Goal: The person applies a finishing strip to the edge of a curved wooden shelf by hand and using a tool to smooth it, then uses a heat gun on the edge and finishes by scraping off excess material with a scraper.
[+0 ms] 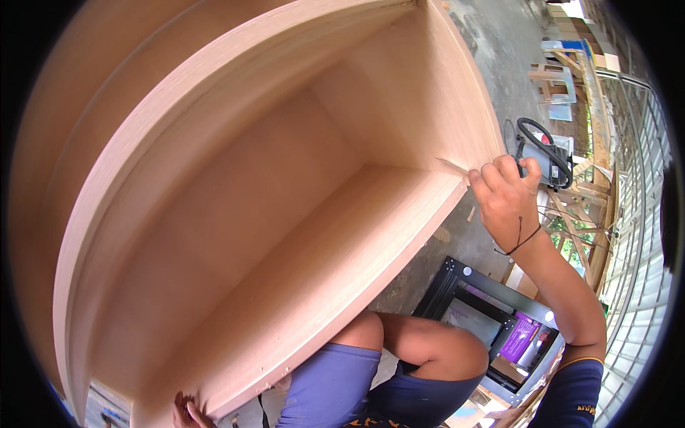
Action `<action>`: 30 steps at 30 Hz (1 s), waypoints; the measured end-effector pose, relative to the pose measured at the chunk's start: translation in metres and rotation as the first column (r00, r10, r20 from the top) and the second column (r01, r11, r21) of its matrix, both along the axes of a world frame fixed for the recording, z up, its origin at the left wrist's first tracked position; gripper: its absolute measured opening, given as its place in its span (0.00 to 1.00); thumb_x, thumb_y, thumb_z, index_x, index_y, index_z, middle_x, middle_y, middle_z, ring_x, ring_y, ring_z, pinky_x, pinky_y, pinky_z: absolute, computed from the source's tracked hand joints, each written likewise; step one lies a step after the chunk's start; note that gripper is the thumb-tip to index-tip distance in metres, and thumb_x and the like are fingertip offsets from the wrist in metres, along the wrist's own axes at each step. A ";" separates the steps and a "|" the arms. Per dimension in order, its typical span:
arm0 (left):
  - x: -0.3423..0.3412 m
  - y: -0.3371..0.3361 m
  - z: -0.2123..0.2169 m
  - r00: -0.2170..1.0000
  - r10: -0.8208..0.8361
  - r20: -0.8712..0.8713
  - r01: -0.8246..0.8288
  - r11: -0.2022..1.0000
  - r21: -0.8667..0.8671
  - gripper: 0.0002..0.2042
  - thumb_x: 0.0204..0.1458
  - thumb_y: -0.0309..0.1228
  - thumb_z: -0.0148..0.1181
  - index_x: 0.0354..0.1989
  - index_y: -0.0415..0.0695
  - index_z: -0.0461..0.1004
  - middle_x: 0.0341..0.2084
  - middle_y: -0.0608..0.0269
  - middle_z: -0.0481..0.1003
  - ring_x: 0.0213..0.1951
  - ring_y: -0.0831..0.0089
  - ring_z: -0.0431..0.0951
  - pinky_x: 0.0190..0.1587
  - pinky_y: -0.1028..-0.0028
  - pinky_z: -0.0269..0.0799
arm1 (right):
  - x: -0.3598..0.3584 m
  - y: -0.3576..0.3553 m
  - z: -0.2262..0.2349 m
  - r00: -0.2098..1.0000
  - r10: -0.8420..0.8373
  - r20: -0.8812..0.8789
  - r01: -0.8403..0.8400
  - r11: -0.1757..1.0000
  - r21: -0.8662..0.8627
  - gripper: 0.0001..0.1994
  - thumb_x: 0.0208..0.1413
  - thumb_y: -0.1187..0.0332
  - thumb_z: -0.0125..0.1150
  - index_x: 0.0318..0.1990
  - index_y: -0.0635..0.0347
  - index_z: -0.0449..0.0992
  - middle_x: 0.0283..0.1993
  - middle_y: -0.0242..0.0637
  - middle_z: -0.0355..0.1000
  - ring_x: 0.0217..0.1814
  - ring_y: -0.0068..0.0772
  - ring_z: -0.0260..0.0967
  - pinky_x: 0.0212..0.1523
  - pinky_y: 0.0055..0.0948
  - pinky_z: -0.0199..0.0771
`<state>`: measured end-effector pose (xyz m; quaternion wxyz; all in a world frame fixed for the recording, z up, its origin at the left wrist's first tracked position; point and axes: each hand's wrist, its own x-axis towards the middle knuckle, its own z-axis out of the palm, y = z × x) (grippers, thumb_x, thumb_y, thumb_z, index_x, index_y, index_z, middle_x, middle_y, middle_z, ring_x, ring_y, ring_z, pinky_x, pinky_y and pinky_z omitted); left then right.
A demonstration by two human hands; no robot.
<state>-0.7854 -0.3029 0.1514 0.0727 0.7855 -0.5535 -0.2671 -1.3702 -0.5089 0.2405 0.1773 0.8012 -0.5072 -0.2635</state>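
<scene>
At cabinet's [285, 214] far corner: right hand [505, 196] pinched shut on loose veneer sliver [452, 166]. Left hand [187, 411] mostly hidden, grip unclear. Carcass assembled, edges bare.

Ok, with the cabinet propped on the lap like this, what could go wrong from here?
1. The right hand pinches a thin veneer strip at the corner of the wooden cabinet; it may tear or splinter into the fingers.
2. The cabinet leans on the bent knee, with the left hand only at its lower edge, so it may tip or slide.
3. If it slides, it could hit the black metal frame on the floor.
</scene>
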 end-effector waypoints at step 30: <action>-0.002 -0.018 0.009 0.987 -0.157 -0.014 0.157 0.987 -0.040 0.20 0.59 0.42 0.51 0.45 0.34 0.76 0.26 0.54 0.78 0.27 0.62 0.79 0.30 0.68 0.74 | 0.018 0.027 -0.022 0.922 -0.386 -0.036 0.385 0.923 -0.032 0.07 0.42 0.77 0.54 0.32 0.59 0.73 0.31 0.38 0.67 0.37 0.41 0.72 0.30 0.36 0.76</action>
